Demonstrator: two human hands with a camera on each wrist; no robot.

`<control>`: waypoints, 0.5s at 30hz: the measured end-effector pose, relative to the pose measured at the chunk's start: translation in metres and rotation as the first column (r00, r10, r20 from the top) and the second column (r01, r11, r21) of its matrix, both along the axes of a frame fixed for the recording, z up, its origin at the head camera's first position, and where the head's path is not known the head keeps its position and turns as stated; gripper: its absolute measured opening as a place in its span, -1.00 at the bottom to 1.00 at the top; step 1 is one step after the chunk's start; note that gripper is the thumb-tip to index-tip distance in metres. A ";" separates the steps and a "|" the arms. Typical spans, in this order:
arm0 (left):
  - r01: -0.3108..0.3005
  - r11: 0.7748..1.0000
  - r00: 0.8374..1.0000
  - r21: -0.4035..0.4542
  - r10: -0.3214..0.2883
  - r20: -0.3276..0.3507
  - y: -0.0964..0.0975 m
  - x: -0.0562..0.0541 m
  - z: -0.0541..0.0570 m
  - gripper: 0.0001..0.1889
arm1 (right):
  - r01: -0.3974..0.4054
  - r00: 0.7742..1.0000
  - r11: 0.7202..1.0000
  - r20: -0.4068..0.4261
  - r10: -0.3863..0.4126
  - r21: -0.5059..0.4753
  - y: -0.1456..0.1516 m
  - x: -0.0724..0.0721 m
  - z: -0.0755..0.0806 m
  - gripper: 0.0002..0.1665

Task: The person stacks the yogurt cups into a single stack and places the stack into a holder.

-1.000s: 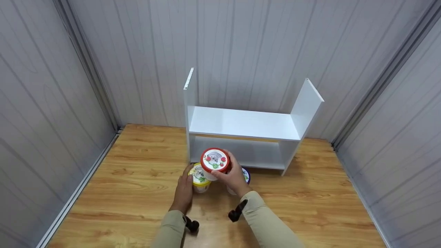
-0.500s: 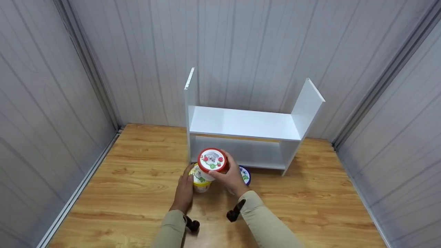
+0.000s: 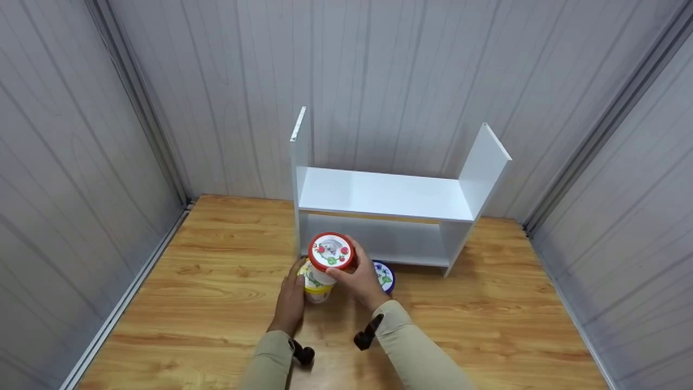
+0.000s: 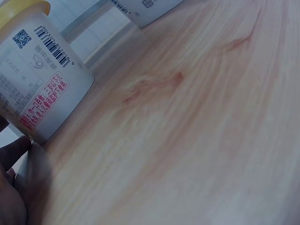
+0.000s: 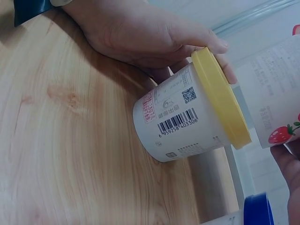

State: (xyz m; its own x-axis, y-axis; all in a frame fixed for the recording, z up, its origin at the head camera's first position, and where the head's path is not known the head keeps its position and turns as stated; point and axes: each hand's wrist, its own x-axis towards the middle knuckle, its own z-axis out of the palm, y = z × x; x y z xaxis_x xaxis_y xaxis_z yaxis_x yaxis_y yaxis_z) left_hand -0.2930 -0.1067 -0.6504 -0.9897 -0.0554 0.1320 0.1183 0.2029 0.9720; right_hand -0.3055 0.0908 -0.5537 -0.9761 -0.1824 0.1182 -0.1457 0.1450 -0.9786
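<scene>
A white tub with a yellow lid [image 3: 318, 295] stands on the wooden surface, its barcode side plain in the right wrist view. My left hand [image 3: 289, 298] holds this tub from the left, thumb near the lid. Just above it, my right hand [image 3: 363, 279] grips a white tub with a red lid [image 3: 331, 251], printed with strawberries [image 5: 280, 134]. A thin gap shows between this tub's base and the yellow lid [image 5: 220, 98] in the right wrist view. Partly behind my right hand is a third tub with a blue lid [image 3: 385, 277].
A white two-level shelf [image 3: 384, 195] with raised side panels stands behind the tubs, against the pale panelled wall [image 3: 390, 81]. Wooden tabletop [image 3: 216, 303] extends to both sides. Side walls close in the left and right.
My right hand has moved slightly left with the red-lidded tub, bringing it further over the yellow-lidded one. More of the blue lid shows. My left hand has hardly moved.
</scene>
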 end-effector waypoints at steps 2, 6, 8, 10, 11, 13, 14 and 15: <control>0.000 1.000 1.000 0.011 -0.001 0.008 0.000 0.000 0.000 -0.51 | 0.000 1.000 1.000 -0.004 0.000 0.013 -0.001 0.000 0.000 0.28; 0.004 1.000 1.000 0.001 -0.004 0.009 -0.001 0.001 0.000 -0.52 | -0.004 1.000 1.000 -0.014 0.005 0.020 -0.003 0.000 0.000 0.27; 0.002 1.000 1.000 -0.008 -0.002 0.004 -0.001 0.001 0.001 -0.53 | -0.005 1.000 1.000 -0.016 0.005 0.023 -0.004 0.001 0.000 0.27; 0.003 1.000 1.000 -0.004 -0.003 0.000 -0.001 0.001 0.001 -0.54 | -0.006 1.000 1.000 -0.018 0.006 0.021 -0.005 0.001 -0.001 0.27; 0.004 1.000 1.000 0.000 -0.004 -0.001 0.000 0.001 0.001 -0.55 | -0.004 1.000 1.000 -0.019 0.005 0.025 -0.005 0.001 -0.001 0.27; 0.004 1.000 1.000 0.003 -0.004 -0.005 0.000 0.002 0.001 -0.56 | -0.003 1.000 1.000 -0.022 0.004 0.028 -0.006 0.001 -0.002 0.27; 0.004 1.000 1.000 -0.003 -0.005 -0.013 0.000 0.002 0.001 -0.56 | -0.010 1.000 1.000 -0.027 0.010 0.023 -0.007 0.001 -0.002 0.26; 0.004 1.000 1.000 -0.007 -0.005 -0.019 0.000 0.002 0.001 -0.56 | -0.016 0.999 1.000 -0.032 0.017 0.018 -0.008 0.001 -0.003 0.25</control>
